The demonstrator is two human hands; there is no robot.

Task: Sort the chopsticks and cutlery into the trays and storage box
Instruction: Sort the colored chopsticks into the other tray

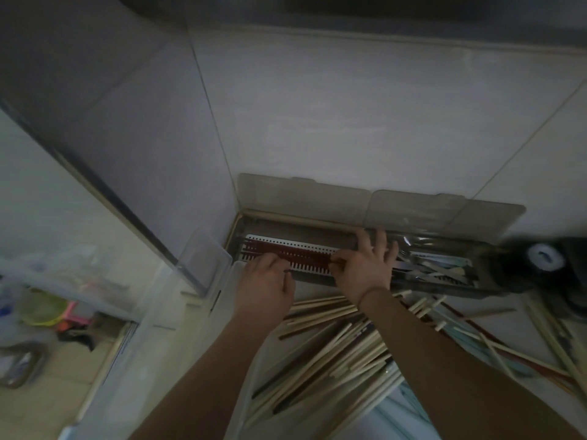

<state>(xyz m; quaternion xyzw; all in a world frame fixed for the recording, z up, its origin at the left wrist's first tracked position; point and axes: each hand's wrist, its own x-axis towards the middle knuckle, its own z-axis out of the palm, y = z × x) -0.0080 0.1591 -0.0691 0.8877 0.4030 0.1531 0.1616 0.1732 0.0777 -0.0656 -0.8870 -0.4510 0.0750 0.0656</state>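
- The storage box [365, 281] lies against the tiled wall [349, 122] at 12 o'clock from the person, with its hinged lid [381, 204] propped open on the wall.
- Dark red chopsticks [301, 254] lie in the box's left compartment on a white perforated insert [298, 242].
- Metal cutlery [444, 269] fills the right compartment, at 2 o'clock.
- A loose pile of pale chopsticks [333, 350] covers the counter at 6 o'clock, under both forearms.
- The left hand [266, 281] rests at the front rim of the box with fingers curled; whether it pinches a stick cannot be determined.
- The right hand [365, 265] pinches the red chopsticks between thumb and forefinger, while its other fingers are spread over the divider.
- Handling estimate: the sticks are light, stiff and smooth. They will likely roll and slip. Grip a bundle near mid-length, ends aligned.
- Cutlery is heavier and rigid; grip by the handles.
- Clearance: the wall and lid block the far side. A clear plastic bin [209, 265] crowds 9 o'clock. A dark, blurred object [546, 258] stands at 3 o'clock. Free room lies above the box.
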